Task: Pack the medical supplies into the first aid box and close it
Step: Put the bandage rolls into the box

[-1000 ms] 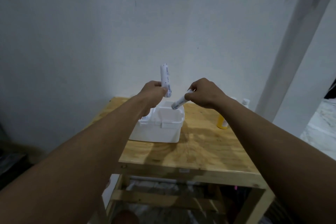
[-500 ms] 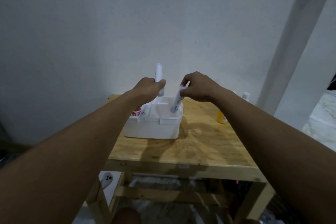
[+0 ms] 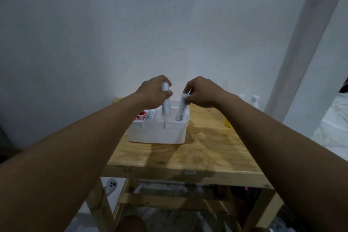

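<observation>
The first aid box (image 3: 158,133), a white rectangular plastic container with its top open, sits on the pale plywood table (image 3: 207,149) toward the far left part of the tabletop, close to the white wall (image 3: 169,24). A small moulded latch tab juts from the middle of its near rim.

The left hand (image 3: 154,92) is clenched around a white paper-wrapped roll with faint blue print (image 3: 166,108), held nearly upright; the roll's upper end pokes out above the fingers and its lower end dips just inside the box's opening, near the middle. The right hand (image 3: 202,92) pinches the top of a second white wrapped roll with blue lettering (image 3: 181,109) between thumb and fingertips. This roll leans slightly, its lower end down inside the box by the right-hand wall. The two rolls stand side by side, near each other but apart.

Inside the left part of the box, a small red-and-white item (image 3: 141,116) lies against the wall, with a white packet beside it; what either one is cannot be read.

On the right edge of the table stands a yellow bottle (image 3: 228,123), partly hidden behind the right forearm. Farther back two white-capped bottles (image 3: 254,100) stand near the wall. Below the tabletop, a white wall socket (image 3: 111,186) shows between the wooden legs.
</observation>
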Available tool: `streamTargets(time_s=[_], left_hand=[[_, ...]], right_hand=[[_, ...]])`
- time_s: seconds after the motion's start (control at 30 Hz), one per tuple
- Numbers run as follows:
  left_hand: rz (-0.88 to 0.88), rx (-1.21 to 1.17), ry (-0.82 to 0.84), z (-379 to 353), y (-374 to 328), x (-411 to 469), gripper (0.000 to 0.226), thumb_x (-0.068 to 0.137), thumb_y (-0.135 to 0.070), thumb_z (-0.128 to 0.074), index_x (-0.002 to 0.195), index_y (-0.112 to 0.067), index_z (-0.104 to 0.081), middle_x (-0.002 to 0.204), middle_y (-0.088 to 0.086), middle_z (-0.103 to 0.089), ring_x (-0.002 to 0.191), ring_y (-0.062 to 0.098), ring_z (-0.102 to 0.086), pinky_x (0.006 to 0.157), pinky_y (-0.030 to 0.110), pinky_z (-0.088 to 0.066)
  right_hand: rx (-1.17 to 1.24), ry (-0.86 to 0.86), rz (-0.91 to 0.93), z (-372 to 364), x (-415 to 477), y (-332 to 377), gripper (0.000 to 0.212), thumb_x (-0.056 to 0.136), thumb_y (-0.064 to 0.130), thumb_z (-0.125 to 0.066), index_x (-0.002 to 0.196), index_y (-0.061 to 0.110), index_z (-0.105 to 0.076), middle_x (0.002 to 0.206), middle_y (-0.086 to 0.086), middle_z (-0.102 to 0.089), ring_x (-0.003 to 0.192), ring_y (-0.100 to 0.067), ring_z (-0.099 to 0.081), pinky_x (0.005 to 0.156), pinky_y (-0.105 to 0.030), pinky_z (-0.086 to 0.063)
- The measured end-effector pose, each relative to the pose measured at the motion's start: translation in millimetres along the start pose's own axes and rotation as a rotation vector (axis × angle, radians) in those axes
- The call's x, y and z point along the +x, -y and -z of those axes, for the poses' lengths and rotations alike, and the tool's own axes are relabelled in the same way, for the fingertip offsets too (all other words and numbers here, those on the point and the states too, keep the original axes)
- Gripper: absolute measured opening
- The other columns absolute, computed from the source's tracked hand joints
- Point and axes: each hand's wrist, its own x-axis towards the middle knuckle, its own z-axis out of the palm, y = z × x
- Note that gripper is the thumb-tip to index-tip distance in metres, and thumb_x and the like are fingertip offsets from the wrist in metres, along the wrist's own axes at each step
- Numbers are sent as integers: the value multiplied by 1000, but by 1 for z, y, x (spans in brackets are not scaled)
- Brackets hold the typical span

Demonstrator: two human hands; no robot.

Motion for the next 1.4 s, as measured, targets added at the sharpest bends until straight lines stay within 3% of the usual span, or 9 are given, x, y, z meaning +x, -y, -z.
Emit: streamTargets(time_s=[0.13,0.4,0.63,0.97,1.17,1.27,1.4], left_hand=[[-46,65,37,-5,3,-1,27,86,-24,-74,113,-22,-70,117,2,-66,101,20,-61,76,26,-44],[-77,250,169,-3,0,-1,34,74,-18,-85,107,-20,-76,109,2,-72,96,16,-64,80,25,-46],[-70,378,284,-5,-3,0,44,73,-14,-85,115,-18,-73,118,4,-70,106,20,-65,90,33,-53],[-66,421,355,-6,1,2,39,71,-16,-86,108,-22,-75,113,-1,-72,104,19,-66,93,38,-55],[-9,424,398,-5,3,4,33,69,-14,-87,95,-31,-74,108,-4,-72,96,24,-69,81,45,-60],[-3,434,423,-3,2,3,38,75,-11,-83,109,-26,-74,103,-6,-67,99,22,-66,88,38,-57],[11,407,443,-1,-1,4,45,77,-9,-81,118,-23,-71,116,-1,-68,104,23,-65,89,35,-55]], right_hand=[[-23,51,10,-5,-1,1,23,86,20,-73,108,15,-74,109,-2,-70,99,-18,-64,85,-32,-54],[-71,171,4,-17,-3,5,28,84,19,-73,112,14,-76,106,-2,-75,92,-17,-68,75,-27,-53],[-104,221,-19,-24,0,3,31,80,25,-77,110,16,-77,108,0,-75,93,-17,-67,86,-34,-56],[-84,265,-6,-24,-1,13,31,80,27,-77,109,13,-77,105,0,-75,96,-18,-67,82,-30,-53],[-53,283,-18,-23,-1,13,26,81,28,-75,102,12,-79,98,0,-76,92,-17,-68,79,-30,-54],[-28,306,-34,-21,-2,15,26,82,30,-72,98,11,-79,92,0,-77,91,-17,-69,79,-30,-53],[-5,309,-64,-20,-4,16,28,84,32,-67,98,10,-78,91,-2,-76,88,-17,-67,73,-29,-51]])
